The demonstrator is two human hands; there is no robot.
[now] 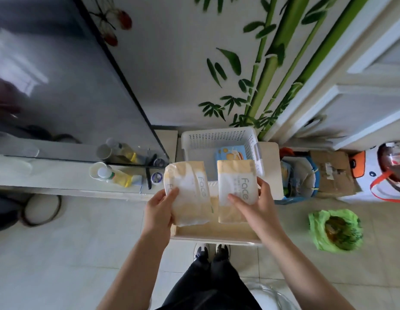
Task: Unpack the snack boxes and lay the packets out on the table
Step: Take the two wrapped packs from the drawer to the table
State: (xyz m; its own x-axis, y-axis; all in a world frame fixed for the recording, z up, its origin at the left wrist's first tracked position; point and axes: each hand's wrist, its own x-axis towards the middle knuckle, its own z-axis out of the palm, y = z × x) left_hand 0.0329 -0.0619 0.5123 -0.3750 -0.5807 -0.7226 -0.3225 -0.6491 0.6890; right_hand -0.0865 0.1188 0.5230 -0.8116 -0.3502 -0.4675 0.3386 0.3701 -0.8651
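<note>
My left fingers (172,193) curl round the near-left edge of one cream "Face" packet (188,193), and my right fingers (236,199) pinch the near edge of a second packet (236,182). A narrow gap separates the two packets. Both are held above the small table (217,236), whose near edge shows just beyond my shoes. Beyond them sits a white basket (217,136) with a blue snack box (230,154) inside. Bare floor lies open to the left; to the right are bags and a green sack (335,229).
</note>
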